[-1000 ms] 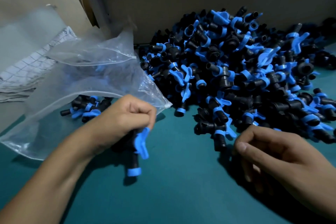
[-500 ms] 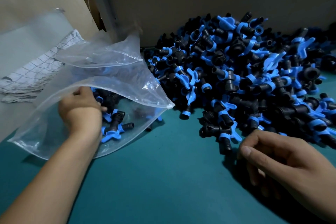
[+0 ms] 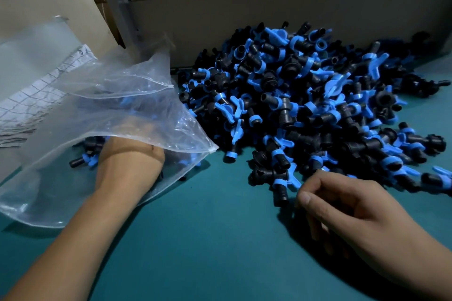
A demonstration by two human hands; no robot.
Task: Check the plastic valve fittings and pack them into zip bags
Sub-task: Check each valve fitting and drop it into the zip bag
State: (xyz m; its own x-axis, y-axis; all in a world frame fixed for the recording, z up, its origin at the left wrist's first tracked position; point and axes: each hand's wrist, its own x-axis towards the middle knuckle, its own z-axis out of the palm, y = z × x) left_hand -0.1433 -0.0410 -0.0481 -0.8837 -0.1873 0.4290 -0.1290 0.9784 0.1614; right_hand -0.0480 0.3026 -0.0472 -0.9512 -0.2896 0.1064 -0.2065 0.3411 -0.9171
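Head view: left hand (image 3: 129,161) inside clear plastic zip bag (image 3: 102,115), grip unclear; few fittings bagged. Right hand (image 3: 342,205) curled, apparently empty, beside big pile of black-and-blue plastic valve fittings (image 3: 305,110) left.

**Hidden and cut off**

Left hand (image 3: 129,164) reaching into the clear zip bag (image 3: 117,115), fingers veiled by creased plastic; grip impossible to judge. Fittings inside the bag (image 3: 84,157) only partly seen, blurred by film, count unclear. Right hand (image 3: 342,210) curled at the near edge of the fittings pile (image 3: 305,105), fingertips tucked under in shadow; whether holding anything unclear. Pile cut off at the right edge. Both forearms cropped at the bottom.
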